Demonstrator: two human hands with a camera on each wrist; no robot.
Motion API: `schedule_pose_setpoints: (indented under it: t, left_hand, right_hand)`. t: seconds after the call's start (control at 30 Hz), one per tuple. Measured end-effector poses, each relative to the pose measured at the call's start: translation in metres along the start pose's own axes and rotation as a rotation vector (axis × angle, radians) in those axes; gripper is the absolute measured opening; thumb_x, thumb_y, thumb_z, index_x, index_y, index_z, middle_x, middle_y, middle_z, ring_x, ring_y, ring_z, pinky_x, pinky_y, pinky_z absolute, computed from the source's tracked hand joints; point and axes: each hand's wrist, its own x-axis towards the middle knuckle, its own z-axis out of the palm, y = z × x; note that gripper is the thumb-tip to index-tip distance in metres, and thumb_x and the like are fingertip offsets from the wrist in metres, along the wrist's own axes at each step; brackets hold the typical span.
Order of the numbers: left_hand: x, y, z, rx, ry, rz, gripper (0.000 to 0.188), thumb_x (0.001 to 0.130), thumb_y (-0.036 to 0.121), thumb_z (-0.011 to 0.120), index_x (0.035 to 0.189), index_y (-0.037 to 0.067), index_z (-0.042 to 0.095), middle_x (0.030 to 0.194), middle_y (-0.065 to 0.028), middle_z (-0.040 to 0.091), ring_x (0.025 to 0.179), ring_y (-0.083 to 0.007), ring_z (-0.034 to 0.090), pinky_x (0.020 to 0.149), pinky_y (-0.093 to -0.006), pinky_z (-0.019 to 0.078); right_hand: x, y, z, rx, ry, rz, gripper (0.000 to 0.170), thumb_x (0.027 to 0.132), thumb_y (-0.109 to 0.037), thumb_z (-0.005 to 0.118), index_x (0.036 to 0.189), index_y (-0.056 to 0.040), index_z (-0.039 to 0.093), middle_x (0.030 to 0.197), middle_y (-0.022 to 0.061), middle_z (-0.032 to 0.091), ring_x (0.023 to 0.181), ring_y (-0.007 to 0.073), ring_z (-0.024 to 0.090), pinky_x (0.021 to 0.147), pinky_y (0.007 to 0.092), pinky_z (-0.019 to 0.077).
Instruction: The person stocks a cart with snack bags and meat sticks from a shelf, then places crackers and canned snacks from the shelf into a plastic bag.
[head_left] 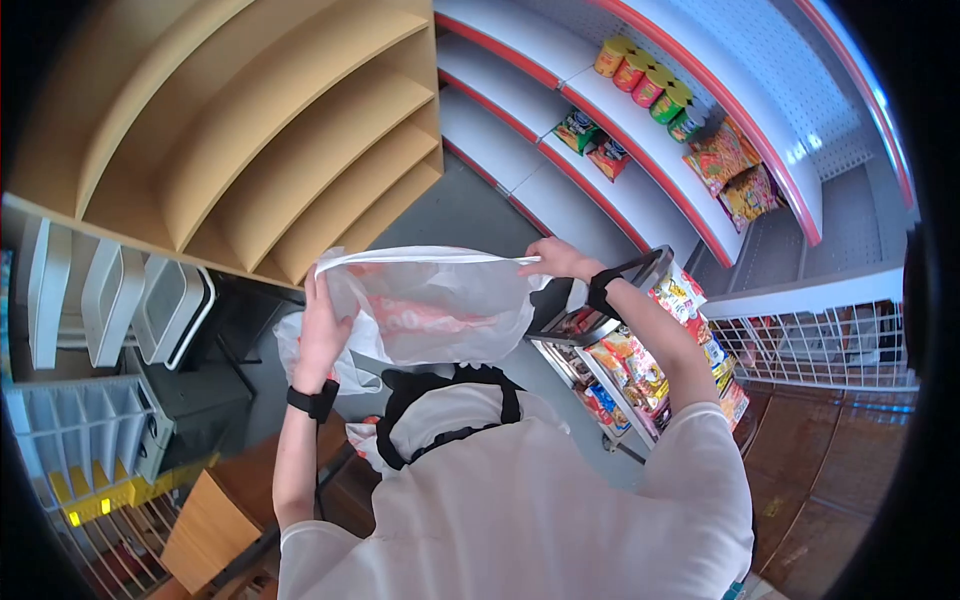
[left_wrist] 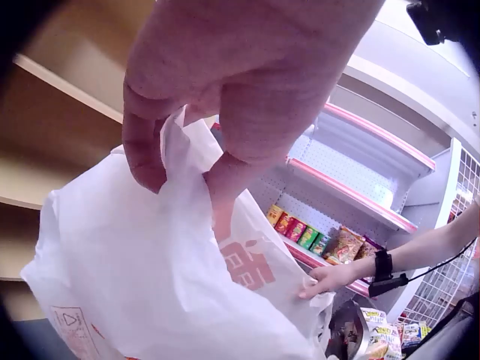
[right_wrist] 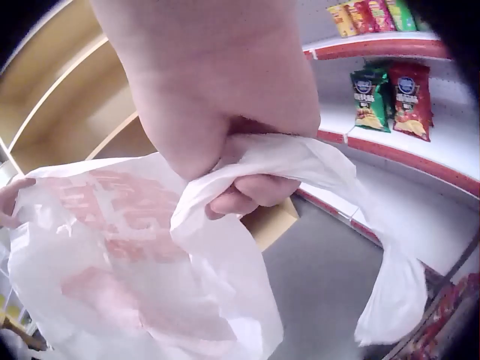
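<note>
A white plastic bag [head_left: 440,335] with red print is stretched between my two hands, its mouth spread wide. In the left wrist view my left hand [left_wrist: 232,75] pinches the bag's edge between thumb and fingers. On the other side my right hand [head_left: 562,260] grips the bag's rim near a handle. Seen in the right wrist view, the plastic [right_wrist: 217,262] runs through the curled fingers [right_wrist: 262,189] and a loose handle loop hangs to the right. The red lettering shows through the thin film.
Wooden shelves [head_left: 270,130] rise at the left front. White shelves with red edges [head_left: 500,100] hold several snack canisters [head_left: 655,88] and chip bags [head_left: 720,157]. A cart of packaged snacks [head_left: 630,370] stands by my right arm, beside a white wire basket [head_left: 810,345].
</note>
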Motion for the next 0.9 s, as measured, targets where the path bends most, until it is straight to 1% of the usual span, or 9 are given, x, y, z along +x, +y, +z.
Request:
schedule_pose_setpoints:
  t: [0.17, 0.37, 0.47, 0.53, 0.67, 0.73, 0.77, 0.83, 0.9]
  left_hand:
    - [-0.007, -0.025, -0.003, 0.059, 0.045, -0.157, 0.071, 0.071, -0.002, 0.067, 0.135, 0.005, 0.038, 0.145, -0.0262, 0.025, 0.118, -0.0452, 0.047, 0.097, -0.0426, 0.0452]
    - [-0.013, -0.034, 0.012, 0.155, 0.124, 0.000, 0.037, 0.078, 0.010, 0.068, 0.114, 0.005, 0.061, 0.136, -0.0280, 0.040, 0.114, -0.0419, 0.051, 0.094, -0.0414, 0.0464]
    - [-0.012, -0.035, 0.037, 0.031, 0.039, 0.039, 0.031, 0.080, 0.010, 0.065, 0.110, 0.005, 0.063, 0.121, -0.0264, 0.055, 0.108, -0.0383, 0.056, 0.090, -0.0408, 0.0477]
    - [-0.015, -0.021, 0.056, -0.278, -0.171, -0.033, 0.025, 0.082, 0.009, 0.063, 0.107, 0.005, 0.065, 0.103, -0.0221, 0.064, 0.095, -0.0335, 0.063, 0.083, -0.0395, 0.0501]
    - [-0.024, 0.012, 0.085, -0.288, -0.370, -0.073, 0.025, 0.087, 0.014, 0.058, 0.110, 0.005, 0.063, 0.096, -0.0197, 0.066, 0.083, -0.0290, 0.066, 0.074, -0.0379, 0.0513]
    - [-0.028, 0.005, 0.117, -0.569, -0.538, -0.177, 0.037, 0.097, 0.030, 0.051, 0.126, 0.007, 0.053, 0.095, -0.0131, 0.066, 0.077, -0.0200, 0.065, 0.071, -0.0306, 0.0524]
    - [-0.027, 0.009, 0.124, -0.569, -0.541, -0.179, 0.037, 0.097, 0.030, 0.051, 0.126, 0.007, 0.053, 0.095, -0.0131, 0.066, 0.077, -0.0200, 0.065, 0.071, -0.0306, 0.0524]
    - [-0.024, 0.014, 0.134, -0.908, -0.687, -0.440, 0.053, 0.099, 0.043, 0.044, 0.138, 0.008, 0.039, 0.094, -0.0123, 0.065, 0.079, -0.0175, 0.065, 0.072, -0.0304, 0.0534]
    - [-0.018, 0.022, 0.135, -0.937, -0.711, -0.495, 0.056, 0.098, 0.048, 0.042, 0.138, 0.009, 0.039, 0.092, -0.0126, 0.065, 0.079, -0.0201, 0.066, 0.071, -0.0306, 0.0542]
  right_hand:
    - [0.015, -0.005, -0.009, 0.175, -0.105, 0.099, 0.038, 0.091, -0.036, 0.057, 0.095, 0.0008, 0.065, 0.072, 0.0108, 0.065, 0.063, 0.0196, 0.064, 0.059, 0.0313, 0.0504]
    - [0.023, -0.025, 0.000, 0.610, -0.262, 0.291, 0.037, 0.098, -0.031, 0.044, 0.095, 0.0001, 0.065, 0.075, 0.0059, 0.067, 0.065, 0.0120, 0.065, 0.056, 0.0251, 0.0501]
    - [0.021, -0.040, 0.014, 0.782, -0.299, 0.270, 0.037, 0.098, -0.029, 0.043, 0.095, 0.0007, 0.065, 0.076, 0.0063, 0.068, 0.066, 0.0120, 0.064, 0.058, 0.0245, 0.0503]
    - [0.018, -0.057, 0.023, 0.828, -0.297, 0.276, 0.035, 0.097, -0.028, 0.045, 0.096, 0.0010, 0.065, 0.078, 0.0066, 0.068, 0.067, 0.0124, 0.065, 0.059, 0.0247, 0.0512]
    - [0.014, -0.090, 0.041, 1.084, -0.370, 0.298, 0.032, 0.097, -0.023, 0.043, 0.105, 0.0018, 0.062, 0.086, 0.0078, 0.068, 0.068, 0.0128, 0.065, 0.063, 0.0256, 0.0525]
    - [0.014, -0.098, 0.052, 1.103, -0.378, 0.308, 0.033, 0.096, -0.023, 0.043, 0.109, 0.0025, 0.060, 0.093, 0.0091, 0.067, 0.075, 0.0149, 0.064, 0.063, 0.0274, 0.0518]
    - [0.012, -0.106, 0.053, 1.157, -0.376, 0.340, 0.034, 0.096, -0.023, 0.043, 0.112, 0.0030, 0.058, 0.097, 0.0101, 0.066, 0.078, 0.0156, 0.064, 0.066, 0.0282, 0.0520]
    - [0.011, -0.116, 0.060, 1.239, -0.366, 0.366, 0.037, 0.096, -0.025, 0.044, 0.117, 0.0041, 0.053, 0.103, 0.0120, 0.064, 0.085, 0.0174, 0.064, 0.073, 0.0304, 0.0523]
    - [0.008, -0.127, 0.065, 1.217, -0.332, 0.367, 0.037, 0.096, -0.025, 0.044, 0.117, 0.0041, 0.053, 0.103, 0.0122, 0.063, 0.088, 0.0178, 0.063, 0.074, 0.0312, 0.0522]
